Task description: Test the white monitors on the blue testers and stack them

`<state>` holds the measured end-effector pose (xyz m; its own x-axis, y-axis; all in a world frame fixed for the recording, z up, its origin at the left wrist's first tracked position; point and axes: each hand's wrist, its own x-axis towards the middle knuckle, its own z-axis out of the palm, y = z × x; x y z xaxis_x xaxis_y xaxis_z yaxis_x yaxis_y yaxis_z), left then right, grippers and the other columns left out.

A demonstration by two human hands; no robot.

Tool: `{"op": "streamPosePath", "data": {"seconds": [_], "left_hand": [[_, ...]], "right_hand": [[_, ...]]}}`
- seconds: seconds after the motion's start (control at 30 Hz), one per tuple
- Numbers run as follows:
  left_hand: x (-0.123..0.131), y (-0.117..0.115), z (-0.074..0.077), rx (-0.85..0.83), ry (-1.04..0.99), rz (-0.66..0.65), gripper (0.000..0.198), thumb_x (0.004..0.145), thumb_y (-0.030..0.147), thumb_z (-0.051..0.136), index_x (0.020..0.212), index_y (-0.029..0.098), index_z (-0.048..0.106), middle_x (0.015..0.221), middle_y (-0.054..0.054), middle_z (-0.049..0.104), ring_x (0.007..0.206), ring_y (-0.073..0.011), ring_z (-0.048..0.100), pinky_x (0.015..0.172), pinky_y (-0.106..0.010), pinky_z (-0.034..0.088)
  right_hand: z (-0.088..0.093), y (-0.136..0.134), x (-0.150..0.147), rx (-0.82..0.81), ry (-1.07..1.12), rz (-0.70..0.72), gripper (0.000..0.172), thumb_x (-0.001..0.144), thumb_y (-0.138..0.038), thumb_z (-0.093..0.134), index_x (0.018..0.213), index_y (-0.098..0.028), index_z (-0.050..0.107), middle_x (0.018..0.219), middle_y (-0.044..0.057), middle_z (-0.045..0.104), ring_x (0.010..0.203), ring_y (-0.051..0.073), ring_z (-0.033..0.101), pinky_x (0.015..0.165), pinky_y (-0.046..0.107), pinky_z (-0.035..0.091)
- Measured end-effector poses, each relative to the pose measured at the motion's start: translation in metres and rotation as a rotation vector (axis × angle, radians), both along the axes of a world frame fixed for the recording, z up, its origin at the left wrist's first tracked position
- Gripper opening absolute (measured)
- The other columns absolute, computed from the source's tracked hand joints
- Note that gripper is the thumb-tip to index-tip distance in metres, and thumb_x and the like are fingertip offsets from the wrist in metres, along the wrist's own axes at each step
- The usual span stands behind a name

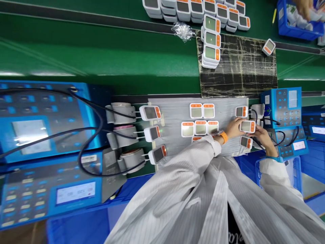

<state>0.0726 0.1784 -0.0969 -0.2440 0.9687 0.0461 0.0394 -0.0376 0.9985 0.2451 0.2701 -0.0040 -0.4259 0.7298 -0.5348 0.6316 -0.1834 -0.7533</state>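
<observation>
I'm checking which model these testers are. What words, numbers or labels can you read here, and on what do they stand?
Blue tester screen: too small to read.
Tester keypad: key labels too blurred.
White sticker on the tester: too blurred.
White label on the right panel: too small.
White monitor between the left hand and right hand: no readable text.
</observation>
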Motion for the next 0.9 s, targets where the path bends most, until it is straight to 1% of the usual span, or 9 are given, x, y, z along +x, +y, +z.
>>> {"op": "streamPosePath", "data": {"seconds": [0.17, 0.3, 0.43, 0.5, 0.6, 0.67, 0.77, 0.83, 0.9], "left_hand": [[0.003, 0.007, 0.004, -0.021, -0.053, 0.027, 0.071, 0.063, 0.021, 0.1, 0.128, 0.024, 0.072, 0.136, -0.011, 0.069, 0.126, -0.034, 0.068, 0.112, -0.05, 0.057], [0.001, 0.009, 0.015, -0.034, -0.032, -0.033, 0.063, 0.06, 0.026, 0.102, 0.118, 0.027, 0.076, 0.123, -0.008, 0.073, 0.112, -0.035, 0.072, 0.104, -0.05, 0.061], [-0.019, -0.001, 0.031, -0.02, 0.073, -0.093, 0.068, 0.055, 0.019, 0.101, 0.118, 0.026, 0.076, 0.122, -0.008, 0.07, 0.108, -0.035, 0.073, 0.098, -0.045, 0.062], [-0.034, -0.009, 0.04, -0.019, 0.149, -0.122, 0.07, 0.062, 0.018, 0.097, 0.126, 0.025, 0.072, 0.127, -0.008, 0.066, 0.111, -0.0333, 0.072, 0.097, -0.042, 0.062], [-0.055, -0.022, 0.049, -0.032, 0.228, -0.126, 0.07, 0.074, 0.019, 0.089, 0.138, 0.025, 0.064, 0.134, -0.008, 0.061, 0.118, -0.0303, 0.07, 0.101, -0.039, 0.06], [-0.064, -0.027, 0.052, -0.015, 0.238, -0.125, 0.071, 0.078, 0.02, 0.087, 0.143, 0.026, 0.059, 0.139, -0.008, 0.058, 0.126, -0.0295, 0.066, 0.106, -0.039, 0.058], [-0.063, -0.033, 0.053, -0.067, 0.257, 0.0, 0.083, 0.082, 0.028, 0.089, 0.153, 0.027, 0.045, 0.15, -0.012, 0.051, 0.136, -0.0313, 0.06, 0.113, -0.044, 0.055], [-0.051, -0.038, 0.051, -0.209, 0.327, 0.109, 0.084, 0.086, 0.036, 0.087, 0.154, 0.022, 0.041, 0.151, -0.017, 0.05, 0.136, -0.034, 0.06, 0.111, -0.048, 0.056], [-0.031, -0.042, 0.049, -0.317, 0.442, 0.02, 0.068, 0.09, 0.037, 0.083, 0.146, 0.018, 0.048, 0.144, -0.019, 0.055, 0.127, -0.0341, 0.065, 0.104, -0.047, 0.059]], "right_hand": [[-0.02, 0.01, 0.001, 0.41, -0.301, 0.23, 0.022, 0.074, -0.043, 0.069, 0.071, -0.023, 0.059, 0.075, 0.007, 0.074, 0.072, 0.028, 0.071, 0.078, 0.045, 0.061], [-0.027, 0.02, -0.002, 0.612, -0.58, 0.332, 0.033, 0.075, -0.026, 0.06, 0.053, -0.026, 0.035, 0.058, 0.009, 0.061, 0.062, 0.026, 0.063, 0.072, 0.041, 0.055], [-0.021, 0.02, -0.003, 0.569, -0.53, 0.35, 0.023, 0.076, -0.026, 0.059, 0.056, -0.025, 0.047, 0.064, 0.012, 0.066, 0.068, 0.026, 0.066, 0.075, 0.04, 0.055], [-0.011, 0.015, -0.004, 0.508, -0.416, 0.282, 0.015, 0.08, -0.034, 0.06, 0.077, -0.021, 0.066, 0.076, 0.012, 0.073, 0.072, 0.026, 0.068, 0.074, 0.039, 0.056], [0.013, 0.005, -0.015, 0.264, -0.135, 0.071, 0.047, 0.089, -0.057, 0.061, 0.119, -0.022, 0.07, 0.083, 0.006, 0.076, 0.066, 0.023, 0.069, 0.062, 0.035, 0.055], [0.027, 0.006, -0.03, 0.05, -0.037, 0.073, 0.052, 0.086, -0.068, 0.068, 0.114, -0.024, 0.07, 0.072, 0.003, 0.071, 0.054, 0.02, 0.063, 0.05, 0.03, 0.049], [0.032, 0.034, -0.067, -0.13, -0.049, 0.226, 0.048, 0.073, -0.063, 0.088, 0.088, -0.022, 0.068, 0.055, -0.003, 0.059, 0.042, 0.012, 0.05, 0.04, 0.024, 0.038], [0.024, 0.073, -0.1, -0.091, -0.05, 0.168, 0.045, 0.074, -0.055, 0.091, 0.077, -0.021, 0.062, 0.051, -0.004, 0.053, 0.041, 0.009, 0.043, 0.038, 0.021, 0.033], [0.013, 0.121, -0.136, 0.041, -0.002, -0.014, 0.041, 0.084, -0.049, 0.085, 0.073, -0.021, 0.057, 0.052, -0.004, 0.051, 0.045, 0.009, 0.043, 0.04, 0.022, 0.039]]}}
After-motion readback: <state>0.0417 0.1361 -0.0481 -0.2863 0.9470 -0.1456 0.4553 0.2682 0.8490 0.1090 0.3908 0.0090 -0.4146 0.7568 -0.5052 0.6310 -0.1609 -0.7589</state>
